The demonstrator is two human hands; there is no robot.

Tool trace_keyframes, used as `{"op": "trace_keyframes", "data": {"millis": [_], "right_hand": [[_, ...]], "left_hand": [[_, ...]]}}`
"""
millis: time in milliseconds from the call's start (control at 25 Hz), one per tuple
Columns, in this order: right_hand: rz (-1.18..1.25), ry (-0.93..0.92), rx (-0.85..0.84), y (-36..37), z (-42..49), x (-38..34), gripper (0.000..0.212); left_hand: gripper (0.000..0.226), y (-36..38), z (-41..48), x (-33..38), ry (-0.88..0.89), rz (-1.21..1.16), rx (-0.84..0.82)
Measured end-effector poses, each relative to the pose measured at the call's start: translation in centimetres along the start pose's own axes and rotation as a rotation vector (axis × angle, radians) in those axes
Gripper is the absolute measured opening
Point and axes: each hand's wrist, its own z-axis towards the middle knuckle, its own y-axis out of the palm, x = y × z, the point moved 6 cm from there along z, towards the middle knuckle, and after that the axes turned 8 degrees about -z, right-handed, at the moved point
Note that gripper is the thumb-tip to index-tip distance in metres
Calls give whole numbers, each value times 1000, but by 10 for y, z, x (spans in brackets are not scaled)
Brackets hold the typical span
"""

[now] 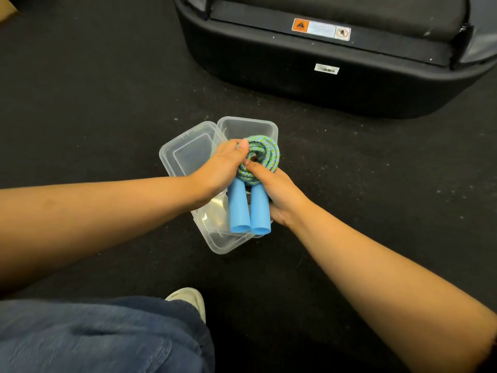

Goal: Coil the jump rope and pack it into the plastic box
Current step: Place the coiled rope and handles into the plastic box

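The jump rope [265,154] is wound into a tight blue-green coil, with its two light blue handles [248,210] side by side pointing toward me. My left hand [223,168] grips the coil's left side, thumb on top. My right hand [277,189] holds the coil's right side and the right handle, thumb pressed near the coil's centre. Both hold the bundle just above the clear plastic box [231,244], which lies open on the floor. Its clear lid [185,154] rests to the left of the box, partly under my left hand.
Everything sits on a black speckled floor [107,103]. A large black machine base [336,63] with warning labels stands at the far right. My jeans-covered knee [102,337] and a pale shoe [188,298] are at the near left.
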Motion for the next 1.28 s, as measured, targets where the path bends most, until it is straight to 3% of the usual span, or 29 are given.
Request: {"op": "trace_keyframes", "data": {"millis": [120,240,320,440,560,640,800,920,1280], "right_hand": [[-66,-28,16,-5,12,0,14],[-139,-29,32,-9,23,-4,20],[-164,-22,62,-14,30,-5,26],[-201,-53,122,-26,40,-11,27],[-243,-88,192,-41,45,-22,25],[-291,-118,231,-50,52,-27,26],[-394,-157,297,-61,69,-29,45],[-417,-171,337,-62,78,-29,42],[-440,-149,466,-42,109,0,33]], "left_hand": [[18,-10,8,-8,-19,128,-4],[52,-45,23,-18,-46,141,77],[61,-85,33,-31,-109,259,254],[72,-140,26,-71,-403,368,508],[72,-141,13,-111,-630,90,372],[64,-126,8,-126,-690,-68,243],[40,-119,13,-132,-634,-142,258],[11,-125,17,-132,-618,-205,284],[22,-182,22,-106,-444,-17,270]]}}
